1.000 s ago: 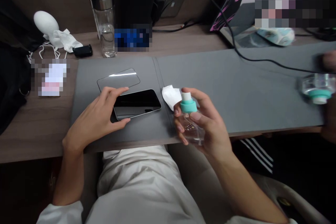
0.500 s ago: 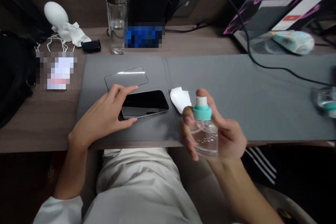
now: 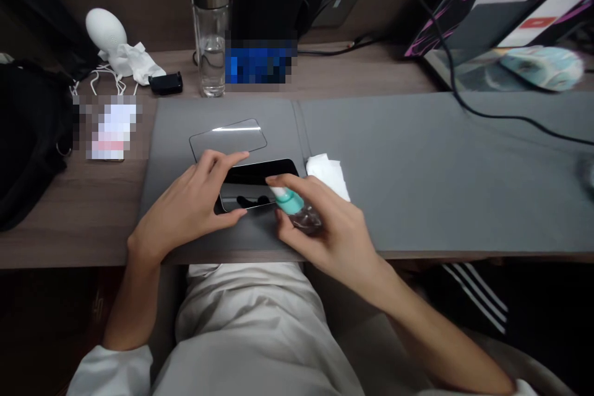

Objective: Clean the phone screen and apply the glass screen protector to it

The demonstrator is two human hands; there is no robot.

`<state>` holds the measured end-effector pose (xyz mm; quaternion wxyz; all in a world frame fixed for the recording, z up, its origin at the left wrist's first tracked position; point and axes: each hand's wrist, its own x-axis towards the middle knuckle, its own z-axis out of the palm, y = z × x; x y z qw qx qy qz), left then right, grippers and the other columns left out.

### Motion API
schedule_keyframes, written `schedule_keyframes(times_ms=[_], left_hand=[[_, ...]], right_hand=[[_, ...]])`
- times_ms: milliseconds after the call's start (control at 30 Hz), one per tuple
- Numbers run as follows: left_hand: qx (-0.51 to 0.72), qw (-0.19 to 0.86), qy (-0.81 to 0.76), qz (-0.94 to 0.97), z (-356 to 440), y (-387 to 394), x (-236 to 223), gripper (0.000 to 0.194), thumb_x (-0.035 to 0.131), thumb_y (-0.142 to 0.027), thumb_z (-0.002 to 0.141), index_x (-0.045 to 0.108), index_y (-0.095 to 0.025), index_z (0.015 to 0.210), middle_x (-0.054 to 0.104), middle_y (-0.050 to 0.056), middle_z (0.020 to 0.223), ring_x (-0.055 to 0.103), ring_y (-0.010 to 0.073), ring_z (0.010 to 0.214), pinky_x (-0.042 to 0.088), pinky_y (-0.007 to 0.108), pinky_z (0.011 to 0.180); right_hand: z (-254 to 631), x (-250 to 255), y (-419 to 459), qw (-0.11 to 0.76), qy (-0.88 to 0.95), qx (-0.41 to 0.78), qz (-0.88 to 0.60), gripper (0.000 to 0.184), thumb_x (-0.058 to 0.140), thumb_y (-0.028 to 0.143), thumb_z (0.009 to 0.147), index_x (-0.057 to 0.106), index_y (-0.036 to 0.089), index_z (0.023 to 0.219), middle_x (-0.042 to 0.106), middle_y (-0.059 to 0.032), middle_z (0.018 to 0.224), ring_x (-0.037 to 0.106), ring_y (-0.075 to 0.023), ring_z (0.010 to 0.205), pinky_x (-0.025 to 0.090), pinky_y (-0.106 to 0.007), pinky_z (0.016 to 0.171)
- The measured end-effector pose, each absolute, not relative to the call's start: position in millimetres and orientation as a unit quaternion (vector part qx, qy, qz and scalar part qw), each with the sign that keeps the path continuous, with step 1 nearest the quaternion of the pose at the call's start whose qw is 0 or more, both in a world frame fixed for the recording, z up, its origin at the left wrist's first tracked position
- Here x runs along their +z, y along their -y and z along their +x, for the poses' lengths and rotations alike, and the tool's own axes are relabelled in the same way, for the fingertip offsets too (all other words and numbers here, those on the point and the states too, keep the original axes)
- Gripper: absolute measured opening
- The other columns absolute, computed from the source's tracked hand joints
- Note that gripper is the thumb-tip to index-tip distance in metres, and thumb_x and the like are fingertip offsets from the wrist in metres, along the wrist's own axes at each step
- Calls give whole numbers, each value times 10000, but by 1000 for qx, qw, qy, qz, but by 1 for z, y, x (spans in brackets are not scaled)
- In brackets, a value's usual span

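Note:
A smartphone (image 3: 260, 176) with a dark glossy screen lies face up on the grey desk mat (image 3: 440, 192). My left hand (image 3: 188, 201) spans its left end, thumb at the near edge and fingers at the far edge. In my right hand (image 3: 336, 223) is a small clear spray bottle (image 3: 301, 213) with a teal collar and white nozzle. The bottle leans left over the phone's right part, my index finger on the nozzle top. Just beyond the phone lies a transparent screen protector (image 3: 229, 136) with a black border. A folded white tissue (image 3: 328, 172) sits right of the phone, partly behind my right hand.
A glass water bottle (image 3: 213, 43) stands at the back, near a small black object (image 3: 166, 83). A lit, blurred-out phone (image 3: 114, 130) and a black bag (image 3: 32, 142) are at left. A black cable (image 3: 492, 116) crosses the mat toward the right; a mouse (image 3: 542, 68) lies beyond.
My right hand has brought the spray bottle left and tipped it from upright to leaning over the phone. My left hand stays at the phone; the view has shifted slightly.

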<state>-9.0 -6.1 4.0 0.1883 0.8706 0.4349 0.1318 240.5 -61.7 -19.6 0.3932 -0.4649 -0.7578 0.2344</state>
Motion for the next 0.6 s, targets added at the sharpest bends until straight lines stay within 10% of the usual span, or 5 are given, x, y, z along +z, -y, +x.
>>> schedule_keyframes(times_ms=[600], left_hand=[[134, 190, -435, 870, -9, 6, 2, 902, 803, -358, 933, 264, -369, 1656, 528, 77, 1446, 674, 301, 1217, 558, 423, 988]], right_hand=[[260, -12, 51, 370, 750, 179, -518, 371, 642, 221, 963, 636, 262, 1331, 759, -62, 1276, 746, -233, 1050, 591, -336, 886]])
